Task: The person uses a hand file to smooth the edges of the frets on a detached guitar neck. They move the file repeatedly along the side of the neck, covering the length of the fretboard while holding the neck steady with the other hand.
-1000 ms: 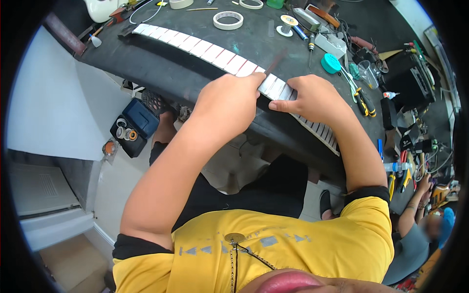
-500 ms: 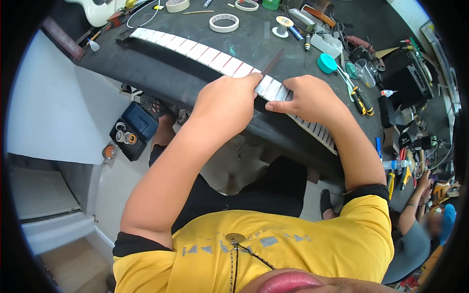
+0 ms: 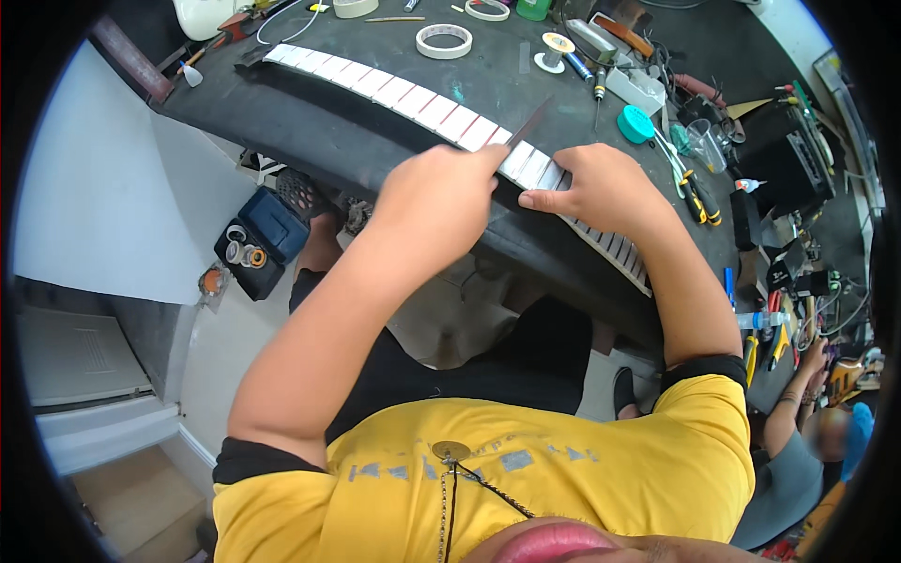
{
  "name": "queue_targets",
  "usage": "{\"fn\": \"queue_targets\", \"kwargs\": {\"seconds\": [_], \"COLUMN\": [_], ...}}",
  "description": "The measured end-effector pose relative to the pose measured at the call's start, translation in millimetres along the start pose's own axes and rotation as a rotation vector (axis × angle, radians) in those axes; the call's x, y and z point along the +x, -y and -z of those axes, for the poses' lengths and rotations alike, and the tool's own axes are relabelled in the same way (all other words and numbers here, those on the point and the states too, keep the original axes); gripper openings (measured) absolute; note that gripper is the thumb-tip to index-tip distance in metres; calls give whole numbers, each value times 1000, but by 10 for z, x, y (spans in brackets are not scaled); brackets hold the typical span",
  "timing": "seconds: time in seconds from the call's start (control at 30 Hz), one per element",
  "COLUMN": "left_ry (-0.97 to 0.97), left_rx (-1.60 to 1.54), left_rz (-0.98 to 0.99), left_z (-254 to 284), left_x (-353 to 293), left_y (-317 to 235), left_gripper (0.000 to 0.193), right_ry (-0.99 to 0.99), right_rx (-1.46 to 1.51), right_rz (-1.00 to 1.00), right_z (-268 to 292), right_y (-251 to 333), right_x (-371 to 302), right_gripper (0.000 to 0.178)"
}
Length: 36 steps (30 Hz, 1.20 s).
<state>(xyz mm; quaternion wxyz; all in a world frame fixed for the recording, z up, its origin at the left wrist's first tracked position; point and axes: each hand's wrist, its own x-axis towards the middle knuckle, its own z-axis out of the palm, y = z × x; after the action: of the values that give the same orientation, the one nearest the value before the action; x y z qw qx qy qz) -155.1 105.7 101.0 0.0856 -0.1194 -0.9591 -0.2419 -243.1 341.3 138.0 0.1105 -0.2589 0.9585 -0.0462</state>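
Back toward the body, just slightly, comes the left hand (image 3: 436, 192) since half a second ago, and the thin dark blade (image 3: 530, 125) slides with it, while the right hand (image 3: 605, 188) holds its spot! That left hand is closed, pinching the blade by its near end, blade angled across the long fretboard (image 3: 441, 111). Over on the right, the other hand is clamped on the board, thumb at the near edge; its farther fingertips I can't make out. And the fretboard? Stretched along the near side of the desk (image 3: 488, 84), white strips split by dark lines, its right end running on past the right hand. Beyond it sit a tape roll (image 3: 444, 53), a spool (image 3: 554, 62) and a round teal container (image 3: 635, 124), with yellow-and-black pliers (image 3: 695, 199) farther right.
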Motion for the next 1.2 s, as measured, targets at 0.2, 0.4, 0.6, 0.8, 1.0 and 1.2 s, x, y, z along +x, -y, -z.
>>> {"fn": "queue_targets", "kwargs": {"seconds": [0.2,0.4,0.6,0.8,1.0,1.2], "left_ry": [3,15,-43,15,1,-18], "left_rx": [-60,-71,-21,-125,-31,-64], "left_rz": [19,31,-33,49,-17,-4], "left_z": [202,305,-128,157,120,-63], "left_x": [-754,-1096,146,-1192,-722,17], "left_y": [-94,0,-11,29,35,-92], "left_gripper": [44,51,40,61,52,36], "right_ry": [15,18,-38,-50,-34,6], "right_rx": [-16,-15,5,-20,-18,-3], "right_rz": [-65,-47,-11,-7,-18,-37], "right_z": [-8,15,-58,-83,-81,5], "right_y": [-88,-21,-51,-133,-103,-47], "right_x": [-80,-53,-7,-62,-22,-49], "right_gripper": [78,80,76,77,79,79]}}
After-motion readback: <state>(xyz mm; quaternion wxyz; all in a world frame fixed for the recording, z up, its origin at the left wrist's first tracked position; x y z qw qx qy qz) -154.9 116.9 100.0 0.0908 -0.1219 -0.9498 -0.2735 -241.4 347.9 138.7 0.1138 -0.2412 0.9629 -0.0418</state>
